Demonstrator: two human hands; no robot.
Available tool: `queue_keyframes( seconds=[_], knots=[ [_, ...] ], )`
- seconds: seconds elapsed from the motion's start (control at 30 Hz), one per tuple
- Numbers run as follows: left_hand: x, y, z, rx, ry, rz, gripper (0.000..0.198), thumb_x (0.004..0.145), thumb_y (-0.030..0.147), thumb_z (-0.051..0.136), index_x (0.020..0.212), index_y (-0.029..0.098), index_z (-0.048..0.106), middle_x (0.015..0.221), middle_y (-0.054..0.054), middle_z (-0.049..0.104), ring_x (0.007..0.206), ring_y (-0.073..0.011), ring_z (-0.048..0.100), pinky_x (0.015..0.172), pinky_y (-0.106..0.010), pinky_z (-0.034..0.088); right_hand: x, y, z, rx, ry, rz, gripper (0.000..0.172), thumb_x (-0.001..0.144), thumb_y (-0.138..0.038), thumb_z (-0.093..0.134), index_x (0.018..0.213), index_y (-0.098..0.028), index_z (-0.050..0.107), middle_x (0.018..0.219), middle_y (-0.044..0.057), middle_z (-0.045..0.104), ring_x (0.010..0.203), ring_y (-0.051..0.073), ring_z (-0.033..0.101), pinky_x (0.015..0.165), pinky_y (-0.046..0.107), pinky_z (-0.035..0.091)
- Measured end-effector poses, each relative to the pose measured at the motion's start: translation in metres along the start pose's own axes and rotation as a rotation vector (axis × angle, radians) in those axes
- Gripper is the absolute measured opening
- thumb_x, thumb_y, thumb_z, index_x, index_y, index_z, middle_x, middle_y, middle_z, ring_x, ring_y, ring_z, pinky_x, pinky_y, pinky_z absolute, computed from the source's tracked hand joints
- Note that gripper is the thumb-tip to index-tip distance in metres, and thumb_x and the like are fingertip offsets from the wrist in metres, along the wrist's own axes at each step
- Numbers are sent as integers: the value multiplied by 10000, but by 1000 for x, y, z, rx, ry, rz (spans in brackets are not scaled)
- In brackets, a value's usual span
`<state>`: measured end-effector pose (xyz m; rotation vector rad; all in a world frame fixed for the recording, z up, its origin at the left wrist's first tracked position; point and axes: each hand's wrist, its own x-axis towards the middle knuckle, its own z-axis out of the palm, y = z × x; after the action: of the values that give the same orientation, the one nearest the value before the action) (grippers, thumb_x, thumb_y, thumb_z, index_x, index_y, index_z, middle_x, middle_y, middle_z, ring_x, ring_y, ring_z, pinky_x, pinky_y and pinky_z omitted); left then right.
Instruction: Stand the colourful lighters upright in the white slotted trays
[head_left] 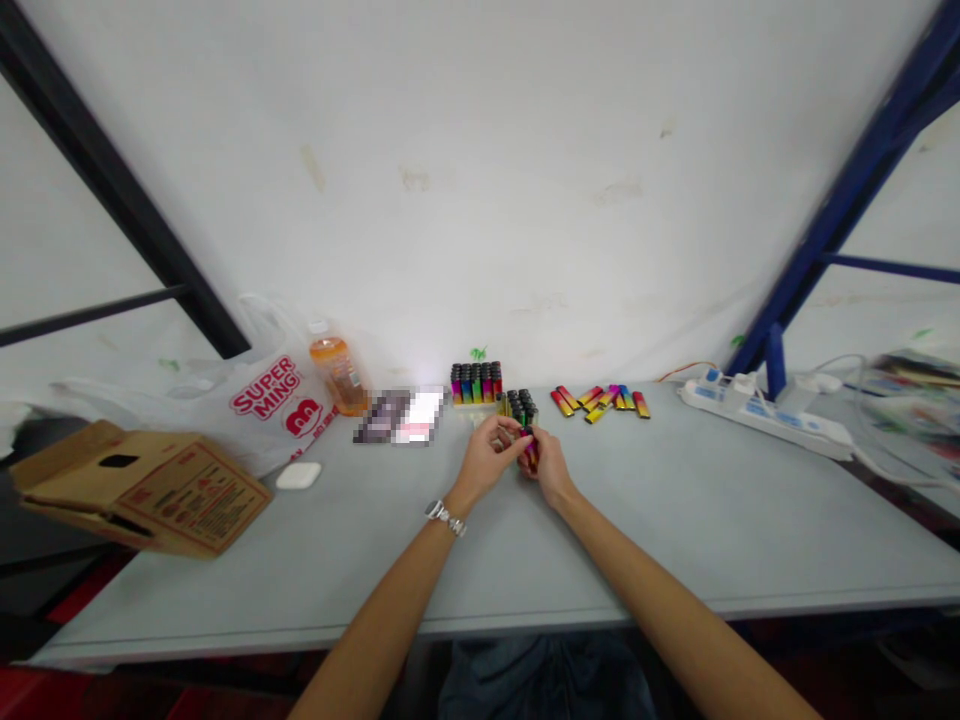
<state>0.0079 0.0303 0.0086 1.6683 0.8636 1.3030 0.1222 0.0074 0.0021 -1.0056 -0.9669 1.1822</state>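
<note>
Both my hands meet over the middle of the table. My right hand (553, 468) is closed around a rainbow-coloured lighter (531, 455), held between the two hands. My left hand (489, 458), with a silver watch on the wrist, has its thumb and fingers bent together on the same lighter; its fingertips are small and partly hidden. Just beyond the fingers stands a group of upright lighters (520, 404) with black tops, its lower part covered by my hands. Behind and to the left, a tray of upright lighters (476, 384) stands in neat rows near the wall.
Several loose lighters (600, 402) lie to the right. A power strip (765, 418) with plugs sits farther right. On the left are a cardboard box (165, 490), a plastic bag (255, 410), an orange bottle (339, 372), a white case (298, 475) and a blurred-out flat item (399, 416).
</note>
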Motion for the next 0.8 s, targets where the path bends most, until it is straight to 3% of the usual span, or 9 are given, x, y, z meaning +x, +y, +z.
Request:
queue_keyframes(
  seconds=[0.2,0.33,0.57,0.7,0.8],
  knots=[
    [-1,7,-2,46,19,-7,318,734,415,741,818,161,570,724,7,575,622,-95,555,510,-185,423,-1,2,-2,159,-61,5,302,759,-507,585,736,-225,479,496,-80,443,364,92,338,315,205,262],
    [1,7,-6,83,35,3,303,758,428,714,803,155,591,720,-5,591,627,-109,581,462,-178,420,0,3,-3,202,-90,-3,279,712,-460,628,822,-235,505,584,-58,509,468,126,458,380,222,379],
    [4,8,-22,113,23,-53,336,749,428,712,920,143,660,735,-23,615,638,-132,595,435,-196,502,-7,0,-4,-54,-134,-216,240,807,-407,598,936,-204,596,771,8,601,669,150,540,546,242,451],
    [14,7,-34,68,64,-23,355,752,437,716,947,144,677,849,-56,661,727,-154,623,486,-217,543,-3,1,-11,-199,-59,-287,267,784,-353,618,1000,-197,623,980,61,645,868,189,582,605,245,471],
    [27,3,-43,114,147,17,354,762,446,708,961,153,690,864,-58,685,737,-165,640,532,-250,563,2,1,-18,-261,-17,-272,217,786,-356,606,918,-186,624,875,48,648,799,180,583,578,237,448]
  ],
)
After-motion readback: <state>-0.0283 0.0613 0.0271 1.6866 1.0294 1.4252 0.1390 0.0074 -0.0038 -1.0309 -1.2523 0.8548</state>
